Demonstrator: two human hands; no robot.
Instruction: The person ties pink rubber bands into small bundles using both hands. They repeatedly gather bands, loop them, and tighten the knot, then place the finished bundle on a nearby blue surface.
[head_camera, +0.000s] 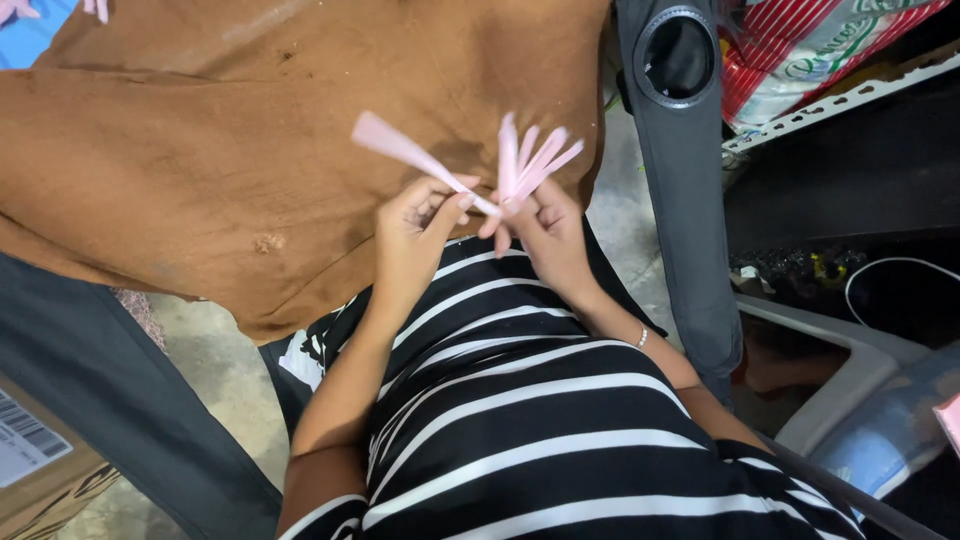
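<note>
My left hand (415, 232) pinches the narrow end of one long pink paper cone (400, 148) that points up and left. My right hand (545, 232) grips a bunch of several thin pink paper cones (532, 162), fanned upward. The two hands meet tip to tip in front of my black and white striped top (520, 400). Both hover over a brown cloth (220, 140) spread on the surface ahead.
A grey chair arm with a round cup holder (678, 55) runs down the right. Red and white packaged goods (800, 50) sit on a white rack at the top right. A cardboard box (40, 470) is at the lower left, a white plastic chair (850, 370) at the right.
</note>
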